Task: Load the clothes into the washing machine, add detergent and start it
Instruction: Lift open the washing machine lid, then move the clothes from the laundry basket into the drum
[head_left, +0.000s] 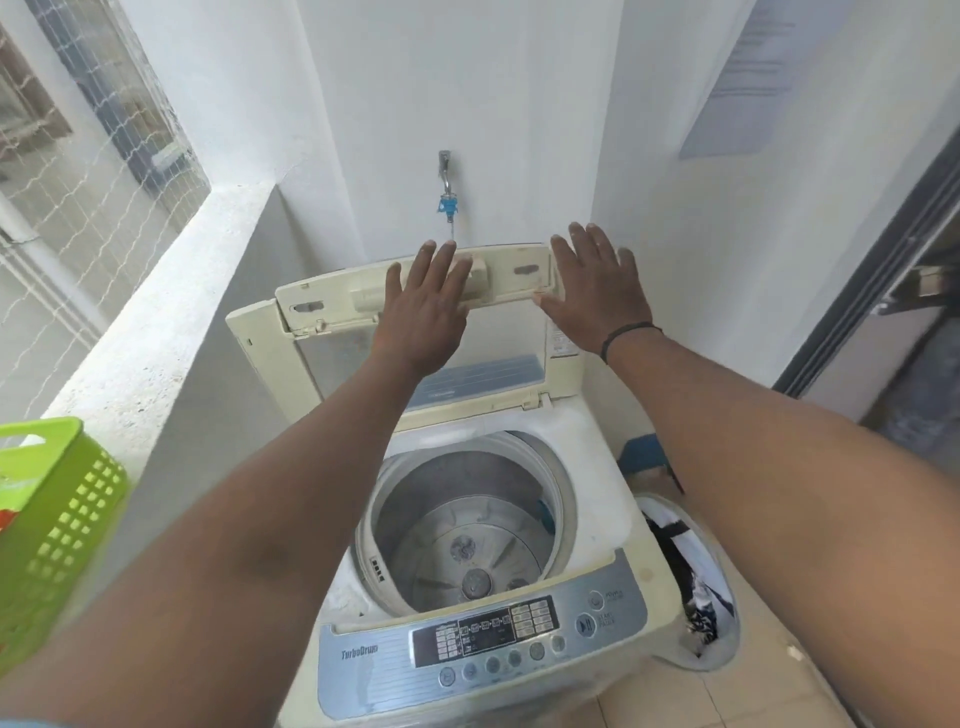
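- The left hand (423, 306) is spread flat, fingers straight and a little apart, laid against the upper folded panel of the washing machine lid (332, 306), which stands raised and folded.
- The right hand (597, 291) is likewise spread with straight fingers, at the right end of that same panel; a dark band sits on its wrist. Whether its palm presses the lid or only lies just before it, I cannot tell.
- Below both hands and nearer the person, the washing machine (597, 519) shows its open drum (467, 535), with only the metal agitator plate visible at its bottom.
- Nearer still, under the forearms, is the control panel (483, 644) with buttons and a dark display.
- Below the right forearm, beside the machine on the floor, stands a pale laundry basket (722, 660) holding dark and white clothes (691, 571).
- Well to the left of the left forearm, a green plastic basket (57, 530) rests on the ledge (171, 332).
- Just above the fingertips of the left hand, a tap (447, 176) with a blue fitting juts from the white wall.
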